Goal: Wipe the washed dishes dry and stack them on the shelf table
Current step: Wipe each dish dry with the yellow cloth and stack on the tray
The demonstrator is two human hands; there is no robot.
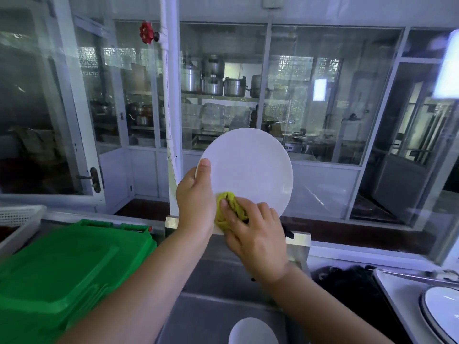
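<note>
A round white plate (250, 167) is held upright in front of me, above the steel sink (211, 281). My left hand (196, 197) grips its left rim, thumb lying on the plate's face. My right hand (253, 232) presses a bunched yellow-green cloth (229, 207) against the plate's lower edge, fingers curled over the cloth. Another white dish (252, 331) lies below in the sink at the bottom of the view. A white plate with a dark rim (439, 309) rests on a tray (395, 291) at the lower right.
A green plastic lid or bin (62, 269) fills the lower left, with a white perforated basket (17, 219) behind it. A glass partition (310, 95) stands straight ahead, with a white pipe (171, 95) and red valve (146, 33). Something dark (347, 281) lies right of the sink.
</note>
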